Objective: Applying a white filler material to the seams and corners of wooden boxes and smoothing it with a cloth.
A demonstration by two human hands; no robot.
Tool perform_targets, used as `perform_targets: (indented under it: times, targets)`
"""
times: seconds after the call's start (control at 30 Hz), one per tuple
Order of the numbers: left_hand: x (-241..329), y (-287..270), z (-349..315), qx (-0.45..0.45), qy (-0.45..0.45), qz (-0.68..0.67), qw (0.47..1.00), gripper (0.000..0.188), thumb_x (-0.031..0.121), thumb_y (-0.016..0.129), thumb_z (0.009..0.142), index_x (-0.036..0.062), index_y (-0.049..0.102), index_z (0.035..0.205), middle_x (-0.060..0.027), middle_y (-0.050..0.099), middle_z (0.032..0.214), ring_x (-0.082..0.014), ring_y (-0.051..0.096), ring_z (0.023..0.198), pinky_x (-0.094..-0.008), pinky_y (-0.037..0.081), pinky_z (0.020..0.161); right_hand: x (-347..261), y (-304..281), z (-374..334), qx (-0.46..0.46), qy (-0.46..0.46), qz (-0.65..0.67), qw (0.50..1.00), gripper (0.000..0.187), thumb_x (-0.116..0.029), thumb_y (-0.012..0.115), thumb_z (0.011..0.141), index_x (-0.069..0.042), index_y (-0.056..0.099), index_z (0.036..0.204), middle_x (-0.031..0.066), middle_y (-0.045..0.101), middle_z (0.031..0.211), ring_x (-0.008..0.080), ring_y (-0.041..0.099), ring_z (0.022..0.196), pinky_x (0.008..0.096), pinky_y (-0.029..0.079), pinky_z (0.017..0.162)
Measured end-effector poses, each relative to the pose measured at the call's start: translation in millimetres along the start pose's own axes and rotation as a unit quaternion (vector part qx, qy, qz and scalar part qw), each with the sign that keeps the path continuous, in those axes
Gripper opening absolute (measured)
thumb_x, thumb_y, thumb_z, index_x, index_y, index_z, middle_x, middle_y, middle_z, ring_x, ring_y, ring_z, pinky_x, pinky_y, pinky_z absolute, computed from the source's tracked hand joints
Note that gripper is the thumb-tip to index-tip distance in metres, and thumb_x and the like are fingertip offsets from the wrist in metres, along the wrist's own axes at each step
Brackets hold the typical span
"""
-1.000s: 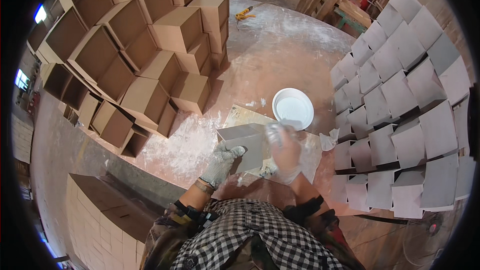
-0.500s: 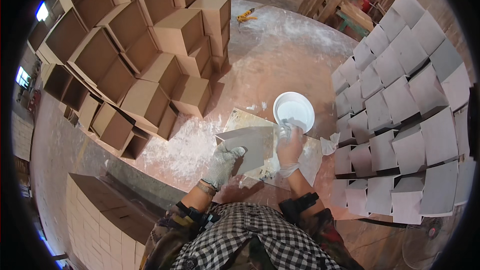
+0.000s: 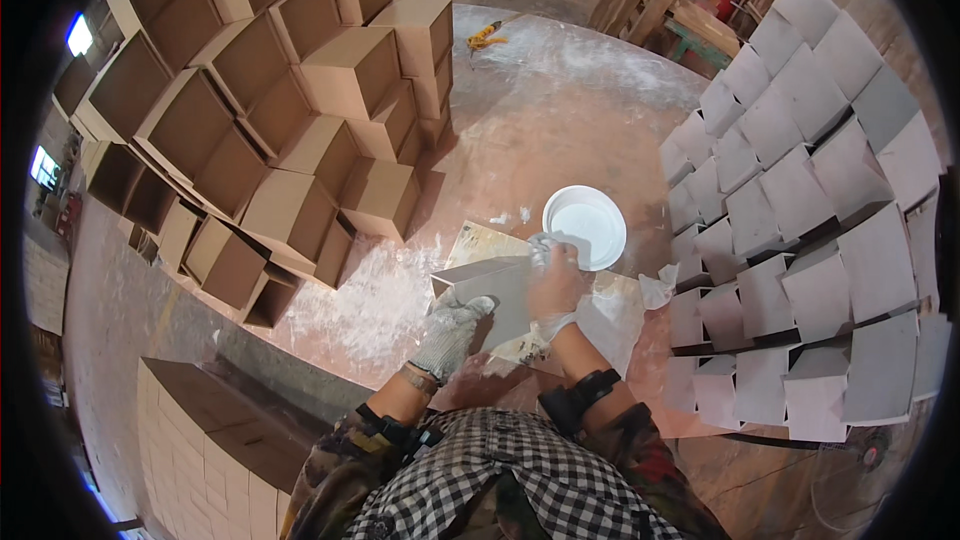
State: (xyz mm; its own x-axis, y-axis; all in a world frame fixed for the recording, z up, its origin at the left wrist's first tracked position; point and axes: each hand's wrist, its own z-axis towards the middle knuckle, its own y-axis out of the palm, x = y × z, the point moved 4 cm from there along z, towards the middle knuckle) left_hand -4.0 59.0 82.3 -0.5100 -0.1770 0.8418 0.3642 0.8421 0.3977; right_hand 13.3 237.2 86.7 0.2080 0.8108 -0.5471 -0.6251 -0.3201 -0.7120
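Grey box (image 3: 511, 305) sits at eight o'clock from the white bowl (image 3: 619, 226). The left hand (image 3: 452, 328) grips its eight-o'clock edge; the right hand (image 3: 558, 290) bunches at two, contents unclear. Probably light, stiff, slick if wet; best held by one wall.

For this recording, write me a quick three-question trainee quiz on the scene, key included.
1. What covers the left hand?
2. True or false: the round white dish stands to the left of the gray-faced box.
3. What lies near the far edge of the table? A) the dish; B) a yellow tool; C) the gray-faced box.

Key: 1. A knitted glove; 2. False; 3. B.
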Motion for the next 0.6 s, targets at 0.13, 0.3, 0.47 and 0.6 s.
perform_targets:
  times: [0.13,0.3,0.47,0.6]
  targets:
    - [2.5,-9.7,-6.3,0.009,0.02,-0.047,0.999,0.025,0.007,0.063,0.086,0.0025,0.057,0.11,-0.0031,0.062,0.096,-0.011,0.058,0.08,-0.0255,0.051,0.072,50.3,0.5,-10.9,0.019,0.155,0.02,0.988,0.029,-0.014,0.054,0.085,-0.003,0.054,0.112,0.0194,0.056,0.107,0.0394,0.055,0.1,0.0452,0.044,0.085]
    - [31.0,-0.7,-27.7,-0.015,0.03,-0.076,0.997,0.029,0.013,0.068,0.084,0.0033,0.058,0.109,-0.0012,0.063,0.093,-0.0104,0.059,0.08,-0.0251,0.05,0.071,65.5,-13.2,-29.8,0.061,0.178,0.176,0.966,0.031,-0.009,0.054,0.086,-0.001,0.052,0.116,0.0189,0.056,0.109,0.0352,0.056,0.102,0.0414,0.044,0.088]
    - [62.7,-10.2,-57.6,-0.008,0.06,0.02,0.998,0.036,0.026,0.074,0.079,0.0026,0.06,0.103,-0.0005,0.063,0.089,-0.0099,0.06,0.073,-0.0222,0.049,0.06,69.9,-39.1,-46.4,0.104,0.156,0.279,0.942,0.026,-0.004,0.051,0.087,0.003,0.053,0.112,0.0116,0.059,0.103,0.021,0.056,0.095,0.0325,0.044,0.085]
    - [74.8,-20.1,-74.6,-0.053,0.082,0.052,0.994,0.046,0.034,0.076,0.076,0.0017,0.06,0.105,-0.0029,0.065,0.091,-0.0089,0.058,0.071,-0.0216,0.048,0.057,75.1,-54.7,-60.2,0.096,0.203,0.33,0.917,0.025,-0.002,0.048,0.087,0.004,0.053,0.111,0.0103,0.06,0.1,0.0192,0.056,0.094,0.0316,0.045,0.085]
